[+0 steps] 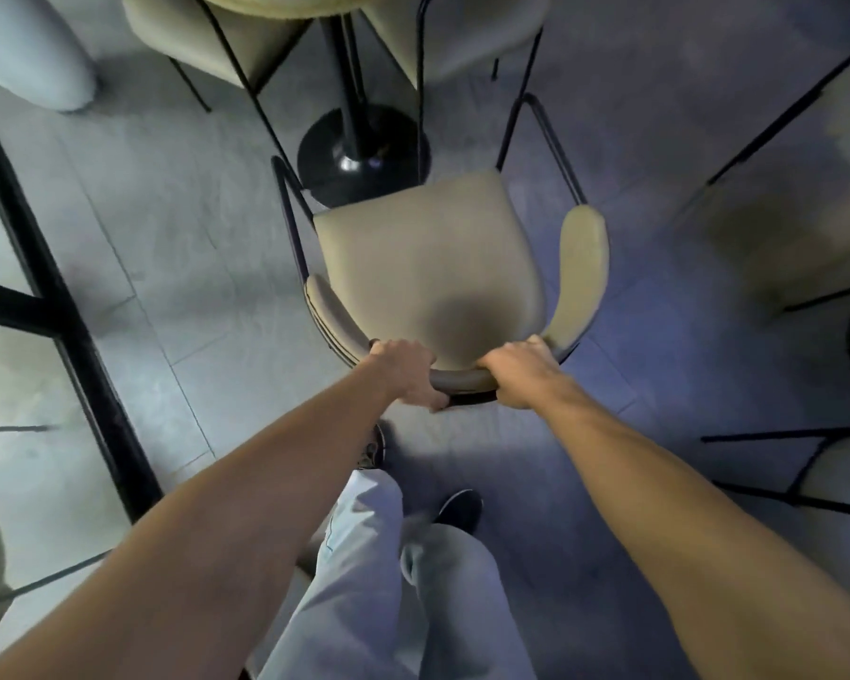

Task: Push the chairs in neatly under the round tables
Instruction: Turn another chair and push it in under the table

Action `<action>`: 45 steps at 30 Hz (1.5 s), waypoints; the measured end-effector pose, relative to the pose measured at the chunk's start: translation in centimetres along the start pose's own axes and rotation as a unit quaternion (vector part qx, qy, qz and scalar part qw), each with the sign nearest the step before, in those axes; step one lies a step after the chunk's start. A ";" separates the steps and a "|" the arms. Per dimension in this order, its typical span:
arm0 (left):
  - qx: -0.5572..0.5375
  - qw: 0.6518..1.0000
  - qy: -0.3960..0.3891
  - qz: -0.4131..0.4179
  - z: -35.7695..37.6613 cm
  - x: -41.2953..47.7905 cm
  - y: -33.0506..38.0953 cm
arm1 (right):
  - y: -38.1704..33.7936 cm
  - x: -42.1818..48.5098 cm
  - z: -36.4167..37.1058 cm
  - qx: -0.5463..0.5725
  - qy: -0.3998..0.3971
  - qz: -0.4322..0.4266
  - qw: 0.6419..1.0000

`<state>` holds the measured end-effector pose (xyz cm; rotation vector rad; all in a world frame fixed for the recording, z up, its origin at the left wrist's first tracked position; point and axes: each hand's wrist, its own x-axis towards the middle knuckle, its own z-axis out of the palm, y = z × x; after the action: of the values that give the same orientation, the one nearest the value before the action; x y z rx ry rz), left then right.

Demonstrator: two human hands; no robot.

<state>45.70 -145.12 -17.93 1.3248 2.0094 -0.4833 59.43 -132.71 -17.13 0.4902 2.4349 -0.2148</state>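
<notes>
Left hand [406,373]: fingers curled round the curved backrest [464,380], gripping it. Right hand [521,370]: grips the same rail, just beside the left. Beige chair [428,257]: black frame, seat front near the black pedestal base [359,154]. Round table [276,2]: only its edge shows at the top. Second beige chair [227,41]: sits under that edge.

The grey tiled floor [143,213] carried a black round table base [359,154]; a beige chair [428,257] stood just beside that base.
</notes>
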 end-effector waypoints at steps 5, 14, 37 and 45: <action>0.009 0.998 0.024 -0.059 -0.4 -1.3 -3.3 | -3.4 2.2 -1.6 0.011 0.028 -0.015 0.999; 0.044 0.991 0.076 -0.097 -0.6 -0.9 -12.0 | -9.6 7.6 -5.2 0.033 0.054 -0.023 0.998; 0.120 0.974 0.136 -0.137 -7.3 5.1 -32.7 | -14.3 24.4 -17.9 0.017 0.037 -0.041 0.998; 0.147 0.973 0.128 -0.124 -8.3 6.3 -36.3 | -12.6 26.5 -19.4 -0.042 0.028 -0.019 0.999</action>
<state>8.37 -150.83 -18.63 1.3703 2.4074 -0.7859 24.31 -131.23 -18.00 0.4183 2.4986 -0.1141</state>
